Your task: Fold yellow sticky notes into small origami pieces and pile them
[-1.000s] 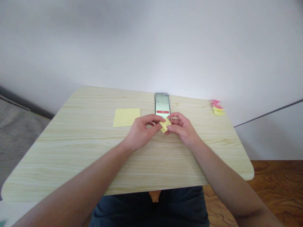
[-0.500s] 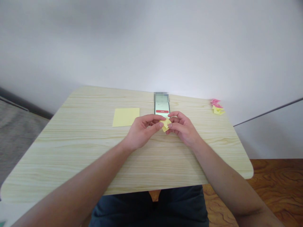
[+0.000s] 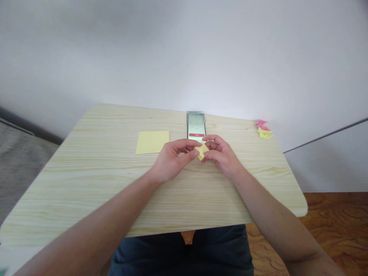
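A small folded piece of yellow paper (image 3: 202, 150) is held up between both hands, over the middle of the table. My left hand (image 3: 174, 158) pinches its left side with thumb and forefinger. On the right edge, my right hand (image 3: 222, 156) grips it with the thumb in front and other fingers behind. Right behind the hands lies a phone (image 3: 196, 128) with a lit screen; its near end is hidden by the fingers. To the left of the phone, a flat yellow paper sheet (image 3: 152, 142) rests on the table.
The pale wooden table (image 3: 86, 184) stands against a white wall (image 3: 184, 53). At its far right edge lie a pink folded paper (image 3: 261, 124) and a yellow folded paper (image 3: 265, 133), close together. My legs (image 3: 184, 255) are under the near edge.
The folded yellow paper has turned slightly between the fingers, and my right fingers have shifted a little on it. Everything else stays in place.
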Action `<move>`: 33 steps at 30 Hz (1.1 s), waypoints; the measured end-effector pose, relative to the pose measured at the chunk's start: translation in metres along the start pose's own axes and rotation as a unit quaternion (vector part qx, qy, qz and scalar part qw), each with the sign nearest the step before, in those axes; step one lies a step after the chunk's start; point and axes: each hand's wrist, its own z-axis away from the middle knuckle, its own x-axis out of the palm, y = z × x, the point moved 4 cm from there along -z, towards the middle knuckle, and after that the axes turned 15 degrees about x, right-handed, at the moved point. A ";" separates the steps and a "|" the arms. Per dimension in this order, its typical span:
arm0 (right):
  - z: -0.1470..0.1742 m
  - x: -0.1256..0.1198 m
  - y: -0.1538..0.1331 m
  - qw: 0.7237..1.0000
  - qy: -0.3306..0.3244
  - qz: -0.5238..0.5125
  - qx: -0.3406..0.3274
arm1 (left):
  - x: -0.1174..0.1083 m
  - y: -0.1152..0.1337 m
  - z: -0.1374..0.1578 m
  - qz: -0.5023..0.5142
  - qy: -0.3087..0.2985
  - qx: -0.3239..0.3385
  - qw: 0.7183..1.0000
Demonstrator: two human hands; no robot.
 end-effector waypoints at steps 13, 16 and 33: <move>0.000 0.000 -0.001 1.000 0.001 0.000 0.008 | 0.001 0.002 0.000 -0.011 -0.005 0.003 1.000; 0.000 0.000 0.000 1.000 0.009 -0.002 0.023 | 0.001 0.004 0.001 -0.025 -0.013 0.010 1.000; 0.000 0.003 0.002 1.000 -0.006 0.005 0.021 | -0.001 0.009 0.003 -0.092 0.055 0.082 0.991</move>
